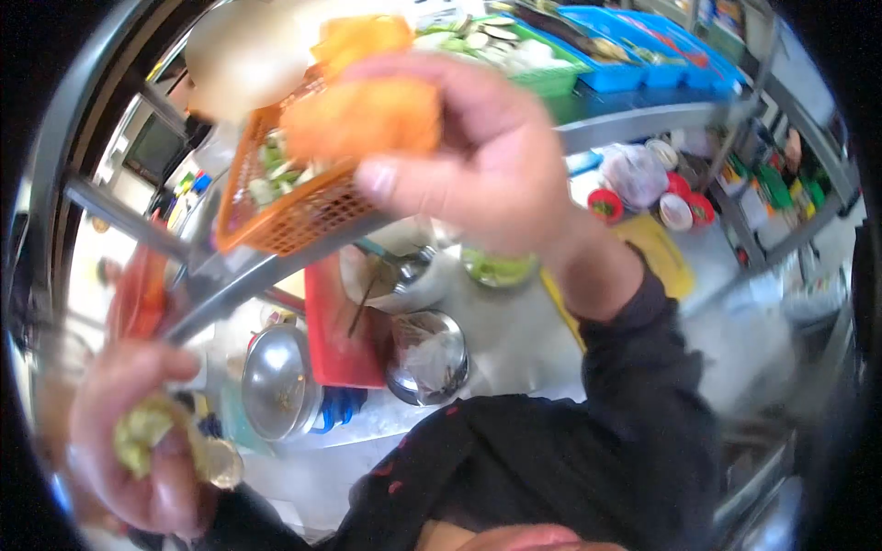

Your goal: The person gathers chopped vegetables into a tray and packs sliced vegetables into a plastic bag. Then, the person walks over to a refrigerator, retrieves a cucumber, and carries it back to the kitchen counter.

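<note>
My right hand (487,156) grips an orange piece of food (363,119) between thumb and fingers, in front of an orange plastic basket (303,216) on the upper shelf. Cut green and white vegetables (276,174) lie in that basket, and more orange pieces (363,39) show behind the held one. At the lower left my left hand (138,441) is curled round a pale yellow-green piece of food (152,436), blurred by motion.
Green and blue baskets (611,78) of cut vegetables line the shelf. Below stand a red board (340,331), metal bowls (277,381), a yellow board (666,257) and small red bowls (604,204). The metal shelf edge (248,285) crosses between my hands.
</note>
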`<state>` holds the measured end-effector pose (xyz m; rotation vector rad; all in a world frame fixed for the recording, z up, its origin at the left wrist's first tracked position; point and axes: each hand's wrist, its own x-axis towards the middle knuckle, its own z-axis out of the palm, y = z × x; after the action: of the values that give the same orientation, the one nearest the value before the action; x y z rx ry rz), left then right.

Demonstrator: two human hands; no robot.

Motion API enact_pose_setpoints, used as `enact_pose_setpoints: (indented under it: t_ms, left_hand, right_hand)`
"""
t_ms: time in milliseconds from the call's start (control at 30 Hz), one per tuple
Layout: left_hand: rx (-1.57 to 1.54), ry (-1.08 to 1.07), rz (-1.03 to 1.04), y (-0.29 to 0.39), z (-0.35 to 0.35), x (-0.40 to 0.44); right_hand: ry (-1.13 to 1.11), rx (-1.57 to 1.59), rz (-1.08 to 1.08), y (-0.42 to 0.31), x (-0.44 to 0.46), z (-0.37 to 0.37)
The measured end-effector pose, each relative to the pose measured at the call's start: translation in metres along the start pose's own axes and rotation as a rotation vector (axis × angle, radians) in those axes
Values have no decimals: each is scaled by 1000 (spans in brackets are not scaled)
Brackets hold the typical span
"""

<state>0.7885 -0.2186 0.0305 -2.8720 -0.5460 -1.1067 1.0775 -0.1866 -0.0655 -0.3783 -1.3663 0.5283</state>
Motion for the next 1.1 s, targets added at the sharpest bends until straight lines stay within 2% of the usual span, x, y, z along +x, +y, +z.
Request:
enact_pose_setpoints:
  t_ms: [67, 100, 133, 167, 200, 267, 333, 367, 400, 433, 500, 600, 667, 733, 800, 867, 900, 933, 1000, 1100]
  left_hand:
    - [-117, 85, 49, 0, 8, -10]
    - [-157, 113, 64, 2, 14, -15]
    - [-248, 213, 17, 8, 23, -18]
    - [-299, 268, -5, 13, 32, -25]
    - [-350, 324, -24, 18, 40, -31]
    - [-386, 145, 44, 18, 68, -21]
    - [-408, 78, 103, 24, 99, -28]
    - [-492, 57, 87, 28, 114, -36]
    - [-580, 37, 71, 31, 130, -43]
    - [-544, 84, 123, 32, 145, -50]
    - [-510, 183, 162, 33, 176, -71]
    - [-496, 344, 46, 37, 215, -112]
    - [-494, 282, -19, 39, 230, -132]
    - [-491, 49, -92, 45, 227, -146]
    - [-502, 50, -102, 47, 223, -157]
    - [-468, 45, -100, 42, 210, -162]
    - [-503, -5, -161, 36, 200, -166]
    - [-537, -56, -212, 30, 190, -168]
    - [-484, 12, -193, 15, 174, -167]
    - [-417, 202, -289, 1, 164, -174]
  right_hand:
    - [-76, 289, 89, -3, -36, 19]
    - [-119, 159, -2, 7, -56, 26]
    - [-180, 162, 124, 7, -73, 32]
    - [-119, 397, 246, 10, -92, 44]
    - [-90, 439, 327, 7, -107, 52]
    - [-44, 483, 411, 13, -128, 49]
    - [66, 540, 600, 23, -161, 51]
    - [66, 527, 594, 22, -175, 55]
    - [162, 589, 654, 17, -189, 58]
    - [259, 651, 712, 13, -202, 63]
    - [345, 685, 698, 13, -234, 76]
    - [480, 694, 742, 14, -271, 87]
    - [533, 643, 797, 19, -295, 90]
    - [630, 615, 851, 18, -319, 91]
    - [670, 557, 942, 7, -331, 93]
    - [597, 704, 1004, 0, -339, 80]
    - [678, 546, 1070, -2, -343, 79]
    - [647, 565, 1076, -1, -346, 74]
    - [688, 491, 1052, 3, -350, 55]
    - [710, 459, 1025, 5, -346, 24]
